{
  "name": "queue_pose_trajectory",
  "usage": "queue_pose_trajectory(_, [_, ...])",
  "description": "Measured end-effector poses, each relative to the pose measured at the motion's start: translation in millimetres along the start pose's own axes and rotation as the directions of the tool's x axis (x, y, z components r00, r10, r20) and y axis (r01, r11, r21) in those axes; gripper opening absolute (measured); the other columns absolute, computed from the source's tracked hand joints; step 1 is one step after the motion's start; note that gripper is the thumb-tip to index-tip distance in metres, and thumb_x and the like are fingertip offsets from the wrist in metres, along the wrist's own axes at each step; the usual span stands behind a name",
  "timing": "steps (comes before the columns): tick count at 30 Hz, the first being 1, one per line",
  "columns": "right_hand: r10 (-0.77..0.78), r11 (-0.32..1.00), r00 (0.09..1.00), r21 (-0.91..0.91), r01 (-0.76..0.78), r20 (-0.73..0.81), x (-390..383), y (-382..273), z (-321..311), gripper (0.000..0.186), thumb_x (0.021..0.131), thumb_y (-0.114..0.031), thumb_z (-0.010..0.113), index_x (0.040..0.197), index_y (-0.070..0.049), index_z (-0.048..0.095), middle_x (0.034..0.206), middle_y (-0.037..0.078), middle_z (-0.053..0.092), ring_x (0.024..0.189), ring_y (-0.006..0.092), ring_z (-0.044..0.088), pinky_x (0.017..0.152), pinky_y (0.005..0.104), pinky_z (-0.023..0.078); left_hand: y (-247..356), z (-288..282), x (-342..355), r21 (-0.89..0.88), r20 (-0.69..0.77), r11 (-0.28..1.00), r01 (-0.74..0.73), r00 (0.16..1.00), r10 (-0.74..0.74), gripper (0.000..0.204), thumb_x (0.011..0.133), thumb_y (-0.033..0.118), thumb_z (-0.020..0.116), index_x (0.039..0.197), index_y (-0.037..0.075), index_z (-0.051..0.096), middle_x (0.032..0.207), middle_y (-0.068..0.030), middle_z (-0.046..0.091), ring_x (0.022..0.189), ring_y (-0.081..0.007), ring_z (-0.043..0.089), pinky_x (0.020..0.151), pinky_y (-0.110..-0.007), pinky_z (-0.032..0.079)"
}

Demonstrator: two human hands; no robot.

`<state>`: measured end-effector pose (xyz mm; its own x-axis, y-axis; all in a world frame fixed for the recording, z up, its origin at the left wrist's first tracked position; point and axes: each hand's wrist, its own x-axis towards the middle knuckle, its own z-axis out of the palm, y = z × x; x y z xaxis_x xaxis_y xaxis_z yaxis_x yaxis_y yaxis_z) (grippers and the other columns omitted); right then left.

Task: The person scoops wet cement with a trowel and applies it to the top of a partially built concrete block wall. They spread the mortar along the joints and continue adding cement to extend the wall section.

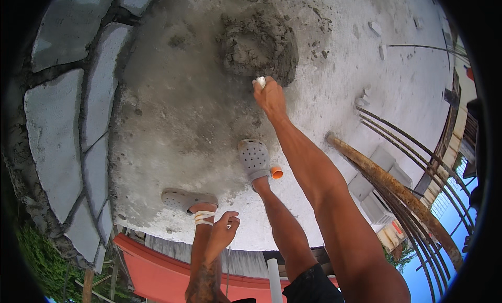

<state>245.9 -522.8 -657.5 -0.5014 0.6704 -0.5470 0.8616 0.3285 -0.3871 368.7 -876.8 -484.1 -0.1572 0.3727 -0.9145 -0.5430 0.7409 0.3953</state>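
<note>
A rough concrete floor (334,67) is seen in daylight, bordered along its left edge by flat grey stone pieces (55,141) set with dark joints, and crossed at its right edge by ribbed metal rods (408,138) and one rusty pipe (397,198). Toward the far edge, one heap of wet mortar (285,49) is spread: dark grey, lumpy, sunken and paler in the middle, with crumbs scattered beside it. At its near rim, a small white object (260,82) (its kind cannot be told) is gripped in the right hand (271,98). The left hand (222,232) is held with fingers bent, above the near edge; whether anything is grasped there cannot be told. Two perforated grey clogs (254,155) are worn, and one orange cup-shaped piece (276,172) is left just beside one.
</note>
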Motion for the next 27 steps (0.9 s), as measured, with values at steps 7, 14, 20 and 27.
queue_pose_trajectory(7, [-0.161,0.985,0.98,-0.087,0.152,-0.116,-35,-29,-73,0.037,0.093,-0.034,0.063,0.105,0.001,0.061,0.09,0.028,0.069,0.087,0.0476,0.067,0.075,0.052,0.052,-20,13,-6,-0.089,-0.078,0.989,-0.118,0.991,0.111,0.027,0.095,0.016,0.062,0.118,0.002,0.061,0.096,-0.0145,0.072,0.092,-0.0252,0.071,0.08,-0.035,0.055])
queue_pose_trajectory(14, [-0.421,0.889,0.906,-0.214,0.405,-0.032,-109,-73,-175,0.028,0.092,-0.029,0.068,0.101,-0.003,0.065,0.077,0.023,0.068,0.071,0.0415,0.067,0.063,0.0445,0.051,-24,16,-41,-0.149,-0.239,0.973,-0.175,0.961,0.137,0.029,0.093,0.023,0.061,0.116,0.005,0.061,0.097,-0.0167,0.072,0.089,-0.032,0.071,0.08,-0.04,0.055])
queue_pose_trajectory(20, [-0.555,0.676,0.726,-0.288,0.679,0.406,-201,-179,-205,0.024,0.095,-0.026,0.065,0.097,-0.002,0.063,0.071,0.021,0.065,0.065,0.0397,0.066,0.056,0.0424,0.048,-42,3,-103,-0.377,-0.435,0.899,-0.223,0.9,0.041,0.031,0.093,0.025,0.061,0.116,0.005,0.061,0.095,-0.0184,0.072,0.092,-0.0359,0.07,0.082,-0.044,0.055])
queue_pose_trajectory(27, [-0.524,0.295,0.293,-0.152,0.943,0.8,-333,-326,-84,0.036,0.091,-0.034,0.065,0.103,-0.001,0.066,0.084,0.028,0.067,0.085,0.0503,0.064,0.072,0.0522,0.052,-100,-6,-170,-0.575,-0.657,0.749,-0.329,0.731,-0.183,0.027,0.094,0.023,0.061,0.112,0.003,0.062,0.096,-0.0178,0.073,0.092,-0.0329,0.071,0.081,-0.041,0.055])
